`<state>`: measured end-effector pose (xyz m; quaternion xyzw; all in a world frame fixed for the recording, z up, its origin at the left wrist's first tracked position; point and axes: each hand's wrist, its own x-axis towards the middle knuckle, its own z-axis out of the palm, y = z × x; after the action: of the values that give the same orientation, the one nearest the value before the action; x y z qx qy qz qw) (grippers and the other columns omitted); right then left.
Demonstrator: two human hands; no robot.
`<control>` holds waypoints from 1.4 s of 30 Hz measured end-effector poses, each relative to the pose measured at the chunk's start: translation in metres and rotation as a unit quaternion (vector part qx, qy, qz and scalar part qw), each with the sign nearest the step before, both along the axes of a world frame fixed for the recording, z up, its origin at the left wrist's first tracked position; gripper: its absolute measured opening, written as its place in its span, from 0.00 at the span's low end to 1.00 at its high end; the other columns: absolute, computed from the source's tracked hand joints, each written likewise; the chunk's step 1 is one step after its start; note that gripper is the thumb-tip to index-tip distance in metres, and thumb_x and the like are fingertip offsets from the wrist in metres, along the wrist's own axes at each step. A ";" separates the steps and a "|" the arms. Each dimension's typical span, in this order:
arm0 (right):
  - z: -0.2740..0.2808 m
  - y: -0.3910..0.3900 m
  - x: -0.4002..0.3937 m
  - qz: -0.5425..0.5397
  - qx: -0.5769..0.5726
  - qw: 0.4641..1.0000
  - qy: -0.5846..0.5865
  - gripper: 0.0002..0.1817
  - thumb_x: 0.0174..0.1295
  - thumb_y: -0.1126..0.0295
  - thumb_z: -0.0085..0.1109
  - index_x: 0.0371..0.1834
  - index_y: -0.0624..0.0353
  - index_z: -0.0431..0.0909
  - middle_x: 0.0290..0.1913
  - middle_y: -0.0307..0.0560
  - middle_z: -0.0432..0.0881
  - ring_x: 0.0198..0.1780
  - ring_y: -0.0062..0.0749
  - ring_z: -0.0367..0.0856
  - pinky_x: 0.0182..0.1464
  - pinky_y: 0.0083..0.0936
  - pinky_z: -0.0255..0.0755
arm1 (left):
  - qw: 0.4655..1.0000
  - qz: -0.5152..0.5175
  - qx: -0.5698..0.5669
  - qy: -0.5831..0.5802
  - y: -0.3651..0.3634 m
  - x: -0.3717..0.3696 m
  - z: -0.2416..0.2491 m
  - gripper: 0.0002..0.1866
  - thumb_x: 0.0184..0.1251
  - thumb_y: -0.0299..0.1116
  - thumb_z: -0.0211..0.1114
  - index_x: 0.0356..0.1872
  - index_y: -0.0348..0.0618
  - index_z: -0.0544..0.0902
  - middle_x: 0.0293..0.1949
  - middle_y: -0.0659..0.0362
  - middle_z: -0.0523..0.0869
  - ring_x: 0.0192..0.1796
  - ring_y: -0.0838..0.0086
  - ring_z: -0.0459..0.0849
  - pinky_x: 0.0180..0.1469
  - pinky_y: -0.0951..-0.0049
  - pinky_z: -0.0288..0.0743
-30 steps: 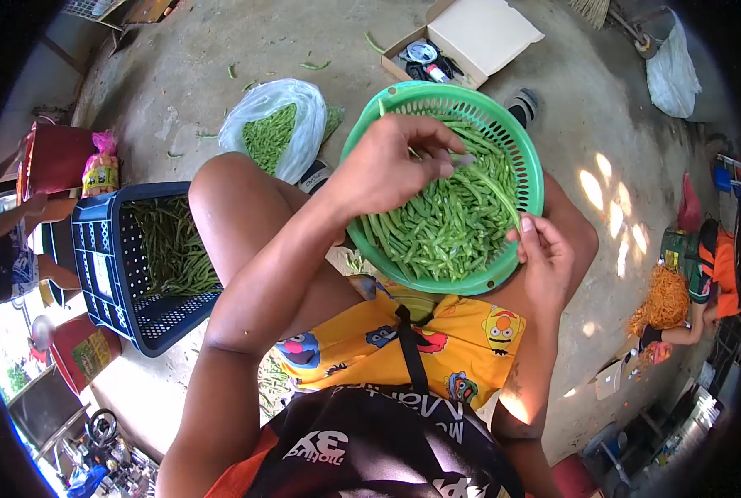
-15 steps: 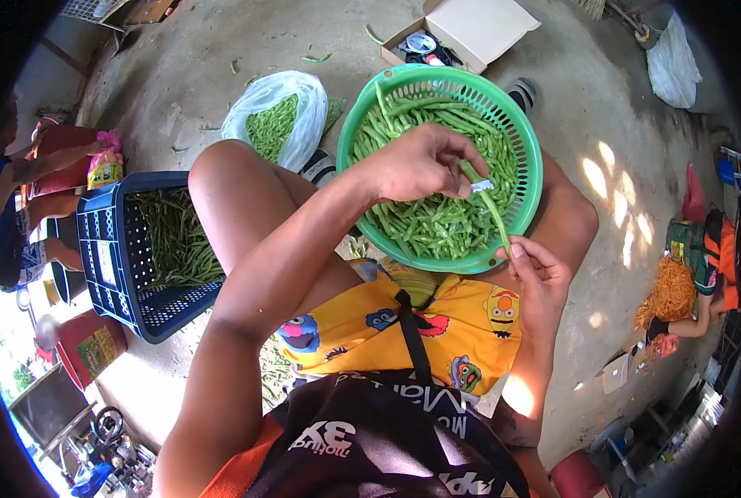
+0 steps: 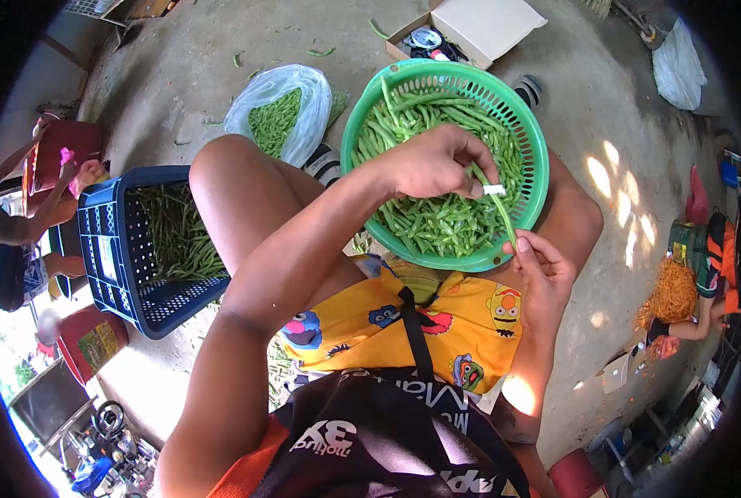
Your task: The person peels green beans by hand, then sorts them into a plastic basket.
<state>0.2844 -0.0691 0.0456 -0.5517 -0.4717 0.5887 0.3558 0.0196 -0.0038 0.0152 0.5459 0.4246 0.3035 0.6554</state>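
Note:
My left hand (image 3: 441, 166) is closed over the basket, its thumb and fingers pinching a small white tool (image 3: 493, 190) that lies across a long green bean (image 3: 505, 217). The tool's exact kind is too small to make out. Lower and to the right, my right hand (image 3: 543, 270) pinches the bean's near end between thumb and fingertips. Beneath both hands, a green plastic basket (image 3: 539, 178) rests in my lap. Cut green bean pieces (image 3: 441, 236) fill its near part, with longer whole beans (image 3: 449, 104) toward the far side.
A clear plastic bag (image 3: 314, 124) of cut beans stands beyond my left knee. Left of me, a blue crate (image 3: 109, 249) holds darker whole beans. An open cardboard box (image 3: 495, 29) lies ahead. Other people sit at both sides, one beside an orange shredded heap (image 3: 671, 290).
The white tool and bean have shifted slightly right and down with my left hand. The view has moved a little. At the left, the other person's arms have moved.

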 end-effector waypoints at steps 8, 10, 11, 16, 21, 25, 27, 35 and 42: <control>-0.001 0.002 0.004 -0.003 0.007 1.000 -0.002 0.11 0.71 0.75 0.65 0.52 0.69 0.86 0.38 0.48 0.91 0.33 0.15 0.77 0.39 0.15 0.71 | 0.994 0.054 -0.033 -0.090 0.004 -0.017 -0.003 0.12 0.59 0.18 0.72 0.44 0.38 0.90 0.40 0.62 0.89 0.45 0.78 0.85 0.50 0.76 0.79; -0.001 0.003 -0.007 -0.010 0.004 1.000 0.006 0.11 0.71 0.75 0.65 0.52 0.69 0.86 0.38 0.48 0.91 0.33 0.15 0.78 0.39 0.15 0.71 | 0.997 0.046 -0.006 -0.060 0.002 -0.007 -0.001 0.15 0.58 0.19 0.72 0.48 0.38 0.89 0.40 0.62 0.89 0.45 0.78 0.84 0.50 0.77 0.78; 0.000 0.002 -0.011 -0.015 0.000 1.000 0.015 0.11 0.71 0.75 0.65 0.52 0.69 0.86 0.38 0.48 0.91 0.33 0.16 0.78 0.39 0.15 0.71 | 0.999 0.025 0.003 -0.045 0.002 -0.005 0.000 0.17 0.58 0.19 0.72 0.50 0.38 0.88 0.40 0.62 0.89 0.45 0.78 0.84 0.51 0.77 0.77; 0.000 0.002 -0.004 -0.031 0.018 0.999 0.023 0.11 0.71 0.75 0.65 0.52 0.69 0.86 0.38 0.48 0.91 0.33 0.16 0.77 0.39 0.16 0.71 | 0.993 0.102 -0.019 -0.050 0.008 -0.033 -0.002 0.19 0.59 0.20 0.71 0.54 0.34 0.85 0.39 0.60 0.89 0.43 0.80 0.85 0.50 0.78 0.77; -0.004 0.003 -0.013 -0.046 0.001 0.999 0.026 0.10 0.71 0.75 0.64 0.52 0.68 0.86 0.38 0.48 0.91 0.33 0.17 0.78 0.38 0.16 0.71 | 0.992 0.030 -0.037 -0.121 0.000 -0.008 0.004 0.19 0.60 0.20 0.71 0.54 0.33 0.85 0.36 0.62 0.88 0.40 0.81 0.84 0.47 0.79 0.78; -0.003 -0.001 -0.015 -0.024 0.009 0.999 0.040 0.10 0.71 0.75 0.64 0.52 0.68 0.86 0.38 0.48 0.91 0.33 0.17 0.79 0.38 0.16 0.72 | 0.997 0.017 -0.029 -0.066 0.001 -0.013 -0.003 0.15 0.59 0.21 0.72 0.49 0.37 0.89 0.34 0.63 0.89 0.38 0.80 0.85 0.46 0.78 0.79; -0.003 -0.001 -0.010 -0.025 0.012 0.999 0.034 0.10 0.72 0.75 0.64 0.52 0.68 0.86 0.38 0.48 0.90 0.33 0.17 0.79 0.38 0.16 0.72 | 0.992 0.090 -0.039 -0.084 0.002 -0.023 -0.002 0.15 0.55 0.20 0.73 0.45 0.37 0.90 0.34 0.60 0.89 0.38 0.78 0.85 0.44 0.78 0.77; -0.006 0.000 -0.023 -0.033 -0.001 0.998 0.061 0.10 0.71 0.75 0.64 0.52 0.68 0.86 0.38 0.48 0.90 0.33 0.17 0.79 0.38 0.18 0.73 | 0.998 0.006 -0.007 -0.069 -0.003 -0.003 0.002 0.12 0.59 0.21 0.73 0.45 0.37 0.89 0.41 0.61 0.90 0.45 0.77 0.85 0.54 0.75 0.79; -0.010 0.001 -0.018 -0.038 -0.010 0.998 0.058 0.11 0.71 0.74 0.65 0.53 0.68 0.85 0.38 0.48 0.90 0.32 0.17 0.78 0.38 0.17 0.73 | 0.995 0.027 -0.014 -0.095 -0.001 -0.009 0.001 0.17 0.56 0.20 0.73 0.49 0.37 0.88 0.43 0.61 0.90 0.46 0.77 0.84 0.52 0.76 0.77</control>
<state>0.2668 -0.0684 0.0358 -0.5373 -0.4234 0.6104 0.3993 0.0103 -0.0049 0.0157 0.4937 0.3789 0.3659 0.6920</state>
